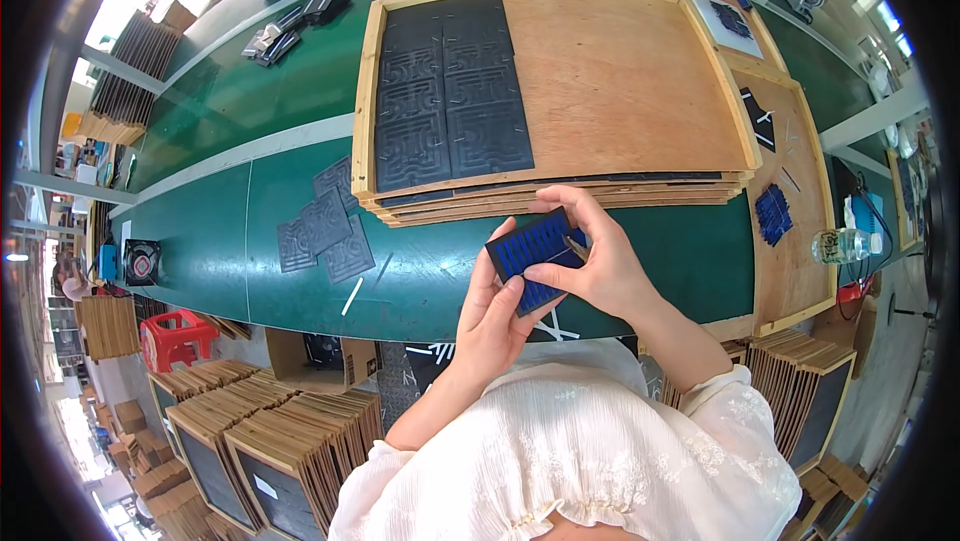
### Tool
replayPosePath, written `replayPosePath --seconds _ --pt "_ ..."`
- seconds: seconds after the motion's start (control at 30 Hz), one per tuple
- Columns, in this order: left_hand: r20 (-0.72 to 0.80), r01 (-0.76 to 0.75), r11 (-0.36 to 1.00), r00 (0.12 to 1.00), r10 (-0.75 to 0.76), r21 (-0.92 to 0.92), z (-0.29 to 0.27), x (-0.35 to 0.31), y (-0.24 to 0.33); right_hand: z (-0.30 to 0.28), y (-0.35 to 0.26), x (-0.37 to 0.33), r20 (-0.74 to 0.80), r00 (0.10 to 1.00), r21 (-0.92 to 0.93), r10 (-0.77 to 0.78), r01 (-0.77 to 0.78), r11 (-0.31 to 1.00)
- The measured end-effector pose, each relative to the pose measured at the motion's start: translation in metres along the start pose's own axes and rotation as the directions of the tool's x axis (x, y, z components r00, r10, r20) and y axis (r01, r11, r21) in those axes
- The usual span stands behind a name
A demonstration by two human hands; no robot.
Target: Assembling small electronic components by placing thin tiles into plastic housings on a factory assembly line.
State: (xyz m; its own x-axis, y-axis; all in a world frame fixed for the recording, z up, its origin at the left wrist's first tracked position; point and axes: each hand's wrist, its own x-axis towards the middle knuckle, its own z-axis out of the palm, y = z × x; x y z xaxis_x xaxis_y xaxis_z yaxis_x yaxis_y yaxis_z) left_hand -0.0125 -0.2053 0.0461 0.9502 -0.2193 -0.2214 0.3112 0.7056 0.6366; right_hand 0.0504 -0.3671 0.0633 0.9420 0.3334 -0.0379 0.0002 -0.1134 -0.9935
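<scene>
In front of my body, over the near edge of the green table, I hold a small rectangular solar panel (540,253) with blue striped cells and a black border. My left hand (492,326) is closed round its left and lower edges, thumb on the face. From the right, my right hand (605,266) grips it, with the thumb pressed on the blue face and the index finger at the top corner. A small dark sliver shows by the right fingers; I cannot make out what it is. Beyond my hands lies a stack of wooden-framed trays (560,199).
Black patterned sheets (455,91) cover the left part of the top tray. Loose black squares (325,231) and a white strip (352,296) lie to the left. At right are blue pieces (773,215) and a clear bottle (842,246). Framed boards (300,441) stand stacked below.
</scene>
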Motion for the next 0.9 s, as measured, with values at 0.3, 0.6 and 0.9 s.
replayPosePath --seconds 0.3,0.6,0.9 --pt "0.000 -0.016 1.000 1.000 0.016 -0.009 0.000 -0.004 0.010 -0.028 0.001 0.002 -0.002 0.997 0.108 0.079 -0.078 0.991" --pt "0.075 -0.459 0.782 0.877 0.474 0.422 -0.035 0.003 -0.003 -0.032 0.000 -0.004 -0.118 0.986 0.215 0.115 -0.088 0.973" --pt "-0.133 -0.126 0.980 0.980 0.147 0.154 -0.030 0.005 0.005 -0.031 0.015 0.002 0.098 0.995 0.485 -0.017 -0.032 0.874"
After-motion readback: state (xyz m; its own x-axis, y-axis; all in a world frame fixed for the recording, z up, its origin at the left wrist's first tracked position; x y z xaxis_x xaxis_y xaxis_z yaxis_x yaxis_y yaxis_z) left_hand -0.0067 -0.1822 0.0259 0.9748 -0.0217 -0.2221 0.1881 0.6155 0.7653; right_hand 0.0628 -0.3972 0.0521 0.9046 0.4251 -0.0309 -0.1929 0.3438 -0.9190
